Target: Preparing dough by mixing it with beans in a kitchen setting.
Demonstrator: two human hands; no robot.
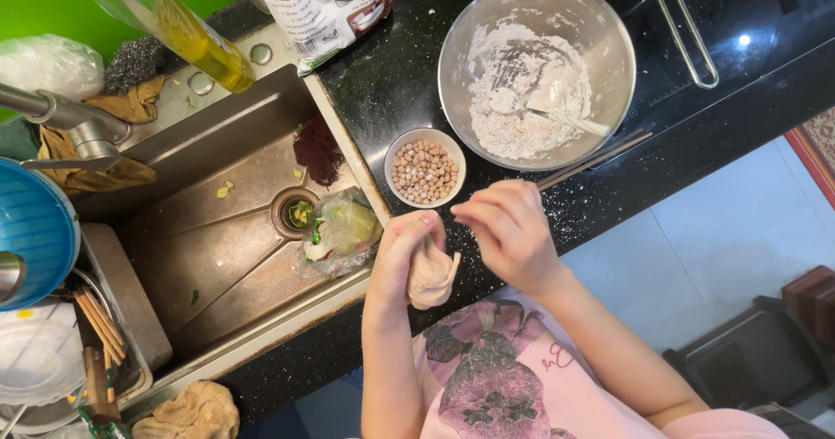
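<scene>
My left hand is closed around a beige lump of dough that hangs below my fingers, over the front edge of the black counter. My right hand is beside it with fingertips pinched together close to the top of the dough. Just behind my hands stands a small white bowl of round tan chickpeas. Farther back is a large steel bowl with white flour and a white spoon in it. A pair of chopsticks lies on the counter by the steel bowl.
A steel sink at left holds a plastic bag of scraps near the drain. An oil bottle, a printed bag and a tap stand behind it. A blue bowl and plates sit far left; a pan handle lies on the stove.
</scene>
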